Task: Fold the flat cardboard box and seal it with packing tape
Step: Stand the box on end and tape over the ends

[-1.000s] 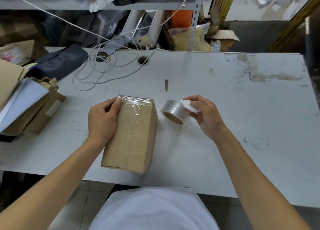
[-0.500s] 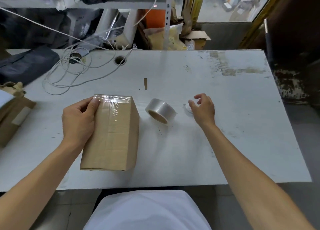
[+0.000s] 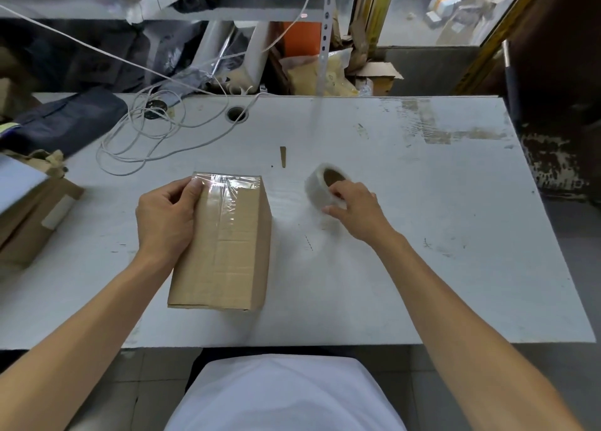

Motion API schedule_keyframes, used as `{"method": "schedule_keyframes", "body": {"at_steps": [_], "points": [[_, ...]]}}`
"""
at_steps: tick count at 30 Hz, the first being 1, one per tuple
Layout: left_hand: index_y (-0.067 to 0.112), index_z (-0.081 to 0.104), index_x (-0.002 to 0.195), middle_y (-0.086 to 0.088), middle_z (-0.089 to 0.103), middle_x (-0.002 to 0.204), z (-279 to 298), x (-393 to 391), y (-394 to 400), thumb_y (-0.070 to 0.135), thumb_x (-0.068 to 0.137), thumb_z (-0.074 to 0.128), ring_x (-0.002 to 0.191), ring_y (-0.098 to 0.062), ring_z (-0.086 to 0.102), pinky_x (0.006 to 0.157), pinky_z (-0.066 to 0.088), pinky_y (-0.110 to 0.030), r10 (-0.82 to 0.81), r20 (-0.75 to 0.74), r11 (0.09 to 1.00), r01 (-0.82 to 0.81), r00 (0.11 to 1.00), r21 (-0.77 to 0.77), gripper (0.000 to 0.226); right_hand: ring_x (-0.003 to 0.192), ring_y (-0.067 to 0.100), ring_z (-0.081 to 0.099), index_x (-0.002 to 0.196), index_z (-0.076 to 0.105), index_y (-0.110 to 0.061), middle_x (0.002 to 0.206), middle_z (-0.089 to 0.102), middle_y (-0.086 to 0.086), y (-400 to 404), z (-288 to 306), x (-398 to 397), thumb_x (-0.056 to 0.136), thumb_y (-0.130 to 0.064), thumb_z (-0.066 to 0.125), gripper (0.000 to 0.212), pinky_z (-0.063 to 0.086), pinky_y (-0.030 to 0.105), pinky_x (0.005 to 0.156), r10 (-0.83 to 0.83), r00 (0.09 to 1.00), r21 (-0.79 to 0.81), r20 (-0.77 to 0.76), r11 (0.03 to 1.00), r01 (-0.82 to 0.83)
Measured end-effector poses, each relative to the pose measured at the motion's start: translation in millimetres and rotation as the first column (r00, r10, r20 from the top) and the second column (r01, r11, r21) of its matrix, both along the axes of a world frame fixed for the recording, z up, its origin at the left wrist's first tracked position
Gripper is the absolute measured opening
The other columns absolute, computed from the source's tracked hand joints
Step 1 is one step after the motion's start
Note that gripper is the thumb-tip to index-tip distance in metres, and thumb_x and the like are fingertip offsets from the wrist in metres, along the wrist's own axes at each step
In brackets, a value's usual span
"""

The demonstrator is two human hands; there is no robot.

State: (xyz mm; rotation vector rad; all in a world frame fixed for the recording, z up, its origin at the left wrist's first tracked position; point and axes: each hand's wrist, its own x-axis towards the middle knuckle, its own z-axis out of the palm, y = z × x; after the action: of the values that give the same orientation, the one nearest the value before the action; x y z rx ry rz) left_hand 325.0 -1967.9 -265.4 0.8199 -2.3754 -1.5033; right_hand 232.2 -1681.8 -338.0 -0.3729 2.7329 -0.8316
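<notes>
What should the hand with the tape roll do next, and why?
Probably lift the tape roll and bring it over to the cardboard box. The right hand grips the roll on the table, apart from the box. The left hand holds the box's far end, where shiny tape already lies, so more sealing likely comes next.

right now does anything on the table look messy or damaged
Yes. The clear packing tape over the far end of the brown cardboard box is wrinkled, not flat. The white table has worn patches with brown showing near its far right corner, and a loose white cable sprawls in tangled loops at the far left.
</notes>
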Motion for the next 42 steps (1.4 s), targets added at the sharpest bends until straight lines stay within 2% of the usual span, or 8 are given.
{"method": "schedule_keyframes", "body": {"at_steps": [3,6,12,15,17,26,33,42], "points": [[0.025,0.073,0.116,0.02,0.07,0.101,0,1,-1,0.035,0.096,0.062,0.088,0.019,0.061,0.084,0.044,-0.011,0.006,-0.006,1.0,-0.006,1.0,0.001,0.025,0.116,0.021,0.048,0.128,0.059,-0.023,0.119,0.059,-0.003,-4,-6,-5,0.092,-0.036,0.064,0.039,0.027,0.034,0.087,0.118,0.991,0.291,-0.059,0.952,-0.096],[0.02,0.073,0.118,0.015,0.07,0.108,2,0,0,0.036,0.096,0.062,0.095,0.008,0.063,0.085,0.045,-0.01,0.009,-0.004,1.0,-0.009,1.0,0.003,0.03,0.116,0.02,0.048,0.12,0.063,-0.024,0.118,0.062,-0.005,-8,-16,-2,0.089,-0.037,0.066,0.034,0.023,0.033,0.084,0.122,0.99,0.319,-0.068,0.943,-0.094],[0.022,0.074,0.116,0.021,0.07,0.102,1,0,1,0.037,0.095,0.063,0.094,0.014,0.063,0.086,0.048,-0.01,0.024,-0.012,0.999,-0.023,1.0,0.043,0.028,0.099,0.015,0.06,0.101,0.069,-0.02,0.1,0.068,-0.008,-17,21,14,0.085,-0.026,0.07,0.017,0.045,0.033,0.09,-0.174,0.977,-0.068,-0.126,0.984,0.167],[0.023,0.075,0.114,0.026,0.069,0.096,0,0,2,0.035,0.095,0.064,0.091,0.018,0.063,0.08,0.047,-0.004,0.028,-0.021,0.997,-0.027,0.999,0.078,0.025,0.08,0.001,0.064,0.089,0.072,-0.016,0.085,0.071,-0.008,-54,63,38,0.089,-0.018,0.067,0.005,0.047,0.013,0.073,-0.378,0.926,-0.492,0.009,0.804,0.333],[0.025,0.076,0.112,0.028,0.069,0.091,-1,1,1,0.035,0.095,0.064,0.09,0.016,0.064,0.079,0.048,-0.005,0.034,-0.029,0.995,-0.031,0.999,0.094,0.023,0.074,-0.001,0.064,0.085,0.072,-0.015,0.078,0.07,-0.01,-85,74,50,0.089,-0.018,0.068,0.006,0.047,0.011,0.068,-0.423,0.9,-0.582,0.103,0.708,0.399],[0.024,0.076,0.112,0.013,0.076,0.103,-6,0,-5,0.032,0.096,0.063,0.097,-0.001,0.069,0.091,0.056,-0.03,0.034,-0.025,0.972,-0.027,0.999,0.234,0.022,0.081,0.003,0.071,0.091,0.076,-0.022,0.084,0.076,-0.009,-135,66,58,0.086,-0.025,0.074,0.006,0.059,0.028,0.082,-0.479,0.82,-0.578,0.313,0.589,0.565],[0.021,0.072,0.115,0.009,0.074,0.109,-7,-5,-20,0.025,0.097,0.062,0.106,-0.007,0.067,0.092,0.055,-0.028,-0.101,-0.028,0.915,0.104,0.995,0.39,0.021,0.094,-0.002,0.065,0.088,0.07,-0.039,0.101,0.071,-0.01,-137,72,53,0.091,-0.017,0.066,0.023,0.05,0.013,0.081,-0.379,0.87,-0.583,0.314,0.646,0.492],[0.007,0.072,0.102,-0.005,0.074,0.102,-13,6,-39,0.001,0.088,0.065,0.096,-0.011,0.068,0.081,0.052,-0.022,-0.238,-0.05,0.817,0.227,0.97,0.529,0.017,0.09,0.001,0.063,0.096,0.073,-0.01,0.102,0.069,0.001,-123,62,60,0.084,-0.009,0.057,0.02,0.048,0.014,0.079,-0.163,0.917,-0.634,0.365,0.677,0.373]]}}
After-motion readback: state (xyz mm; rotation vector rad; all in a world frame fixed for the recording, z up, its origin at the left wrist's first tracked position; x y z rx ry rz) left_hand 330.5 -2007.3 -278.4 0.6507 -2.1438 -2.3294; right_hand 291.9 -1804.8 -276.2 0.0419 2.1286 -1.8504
